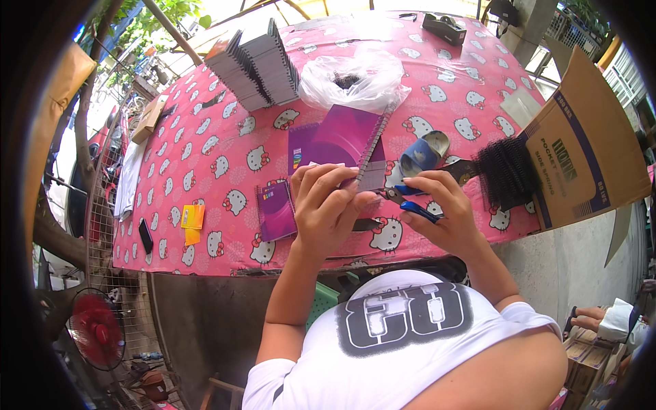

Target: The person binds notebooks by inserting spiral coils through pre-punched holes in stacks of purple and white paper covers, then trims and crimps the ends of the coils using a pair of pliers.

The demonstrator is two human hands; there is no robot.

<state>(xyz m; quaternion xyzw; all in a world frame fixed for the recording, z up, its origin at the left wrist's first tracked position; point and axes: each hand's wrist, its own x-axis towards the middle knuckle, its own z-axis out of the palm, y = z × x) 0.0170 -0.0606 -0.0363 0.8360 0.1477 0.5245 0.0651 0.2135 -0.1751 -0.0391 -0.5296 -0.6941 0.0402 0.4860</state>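
My left hand [324, 203] is closed on the lower end of a purple spiral notebook [350, 130], beside its dark coil [373, 149]. The fingers of my right hand [445, 208] are wrapped round the blue handles of small pliers [418, 210]. The jaws of the pliers are close to the coil's lower end, by my left fingertips; whether they touch the wire I cannot tell. Another purple cover with colored stripes [301, 145] shows behind my left hand. A smaller purple notebook [276, 210] lies flat just left of my left wrist.
Beyond the notebook stand stacks of spiral notebooks [253, 72] and a clear plastic bag [381, 76] with black coils. A blue slipper [414, 158] lies near my right hand. Black coils [507, 172] spill from a cardboard box [581, 147]. Yellow packets [193, 216] and a phone [145, 236] lie left.
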